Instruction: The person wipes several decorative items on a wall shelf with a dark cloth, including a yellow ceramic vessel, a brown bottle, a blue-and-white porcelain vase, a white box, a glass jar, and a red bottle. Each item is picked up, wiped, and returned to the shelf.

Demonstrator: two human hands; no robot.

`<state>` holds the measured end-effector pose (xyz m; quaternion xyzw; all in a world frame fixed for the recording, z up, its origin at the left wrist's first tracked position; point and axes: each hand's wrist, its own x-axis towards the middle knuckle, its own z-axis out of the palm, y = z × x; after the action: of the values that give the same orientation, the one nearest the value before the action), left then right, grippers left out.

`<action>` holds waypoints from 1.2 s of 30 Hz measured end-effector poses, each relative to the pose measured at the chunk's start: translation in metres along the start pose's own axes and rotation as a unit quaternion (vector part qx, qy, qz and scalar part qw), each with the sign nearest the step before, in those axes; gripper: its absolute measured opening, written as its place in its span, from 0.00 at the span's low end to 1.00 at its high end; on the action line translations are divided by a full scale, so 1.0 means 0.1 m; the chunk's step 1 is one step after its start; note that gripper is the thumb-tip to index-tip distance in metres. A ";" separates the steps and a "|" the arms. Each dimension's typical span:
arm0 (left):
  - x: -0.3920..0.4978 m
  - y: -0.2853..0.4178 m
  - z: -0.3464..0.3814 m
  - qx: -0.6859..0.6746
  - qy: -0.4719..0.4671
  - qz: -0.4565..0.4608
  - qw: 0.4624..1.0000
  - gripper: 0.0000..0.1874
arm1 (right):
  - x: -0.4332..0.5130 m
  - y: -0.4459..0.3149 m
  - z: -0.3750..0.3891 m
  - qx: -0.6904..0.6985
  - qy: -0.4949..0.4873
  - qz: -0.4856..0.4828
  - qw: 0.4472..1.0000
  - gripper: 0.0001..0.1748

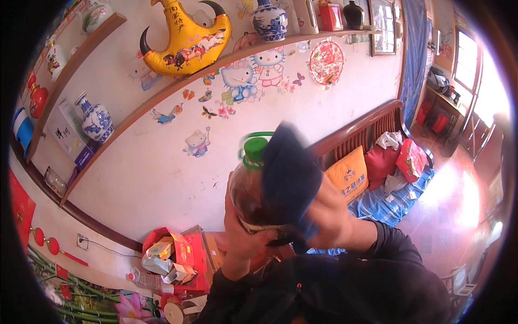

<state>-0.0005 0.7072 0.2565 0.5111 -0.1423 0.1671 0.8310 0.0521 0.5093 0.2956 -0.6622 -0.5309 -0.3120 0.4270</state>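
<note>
A rounded, clear plastic jug with dark reddish-brown contents is held up in front of my chest. It has a green screw cap and a green carrying loop beside the cap. My left hand supports the jug from its left side and underneath. A dark navy cloth, blurred by motion, is in my right hand. The cloth lies across the jug's right side and hides much of it. The fingers of my right hand are partly hidden behind the cloth.
A wooden shelf bears a yellow horned flask and blue-and-white vases. A wooden bench with cushions stands right. Lower left are a red gift box and a plastic bottle. A socket has a cord.
</note>
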 end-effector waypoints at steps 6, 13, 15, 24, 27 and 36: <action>0.34 -0.13 0.00 -0.095 -0.081 -0.033 0.992 0.51 | 0.04 -0.31 0.26 -0.163 -0.031 -0.148 0.975 0.16; 0.16 -0.25 -0.14 0.004 -0.083 0.033 0.996 0.56 | 0.19 -0.24 0.07 -0.138 -0.029 -0.117 0.983 0.16; 0.09 -0.23 -0.23 0.074 -0.065 0.072 0.992 0.58 | 0.13 -0.11 -0.02 -0.061 -0.004 -0.137 0.989 0.25; -0.13 -0.34 -0.53 -0.037 -0.099 0.005 0.994 0.72 | 0.14 0.42 -0.07 0.457 -0.008 0.293 0.840 0.20; -0.10 -0.42 -0.52 -0.065 -0.132 0.016 0.989 0.71 | 0.24 0.64 -0.01 0.505 -0.058 0.307 0.805 0.16; -0.10 -0.25 -0.49 -0.094 -0.017 0.001 0.995 0.61 | -0.29 0.95 0.72 0.595 -0.054 0.405 0.692 0.21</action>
<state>0.0045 0.7395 0.2115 0.4335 -0.1716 0.1449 0.8727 0.1340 0.5545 0.2160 -0.4361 -0.3081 0.3081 0.7874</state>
